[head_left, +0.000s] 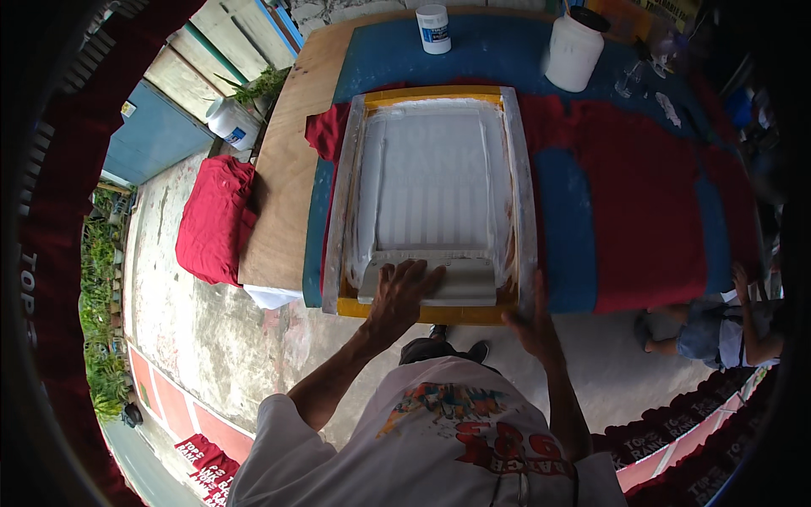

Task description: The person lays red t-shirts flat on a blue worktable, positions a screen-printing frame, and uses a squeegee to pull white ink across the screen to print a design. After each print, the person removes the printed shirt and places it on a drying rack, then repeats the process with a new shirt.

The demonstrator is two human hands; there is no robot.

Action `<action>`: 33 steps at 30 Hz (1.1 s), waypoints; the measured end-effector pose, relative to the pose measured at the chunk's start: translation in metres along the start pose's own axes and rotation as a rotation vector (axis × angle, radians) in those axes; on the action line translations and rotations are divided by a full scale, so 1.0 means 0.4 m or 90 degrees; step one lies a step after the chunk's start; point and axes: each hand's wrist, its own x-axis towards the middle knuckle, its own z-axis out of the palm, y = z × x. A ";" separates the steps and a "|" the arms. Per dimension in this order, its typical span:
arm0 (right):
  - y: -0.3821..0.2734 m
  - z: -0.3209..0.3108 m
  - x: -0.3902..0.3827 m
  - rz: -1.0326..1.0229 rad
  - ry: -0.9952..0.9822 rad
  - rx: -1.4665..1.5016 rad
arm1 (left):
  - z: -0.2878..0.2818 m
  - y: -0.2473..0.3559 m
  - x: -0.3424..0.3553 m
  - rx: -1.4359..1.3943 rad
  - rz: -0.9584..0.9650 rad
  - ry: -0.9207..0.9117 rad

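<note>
Squeegee point(465, 285) at the frame's point(522, 169) six o'clock, held by curled left hand point(400, 293); right hand point(530, 316), loosely open, at five o'clock.

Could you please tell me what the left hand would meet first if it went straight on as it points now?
Most likely the pale screen, just past the grey squeegee that the left hand is on, though its height above that surface is hard to judge.

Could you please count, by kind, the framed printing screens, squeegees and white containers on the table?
Framed printing screen: 1
Squeegee: 1
White containers, small tub and larger dark-lidded jar: 2
Total: 4
</note>
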 end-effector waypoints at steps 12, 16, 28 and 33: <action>0.041 0.003 0.012 -0.067 0.042 -0.109 | 0.011 0.011 -0.036 -0.036 0.027 0.016; 0.046 0.000 0.018 -0.105 0.044 -0.126 | -0.004 0.008 -0.034 -0.085 0.012 -0.017; 0.047 0.009 0.022 -0.005 0.117 -0.232 | 0.013 -0.252 -0.222 0.106 -0.264 0.223; 0.028 0.020 0.042 0.008 0.149 -0.157 | 0.109 -0.492 -0.350 -0.218 -0.590 0.096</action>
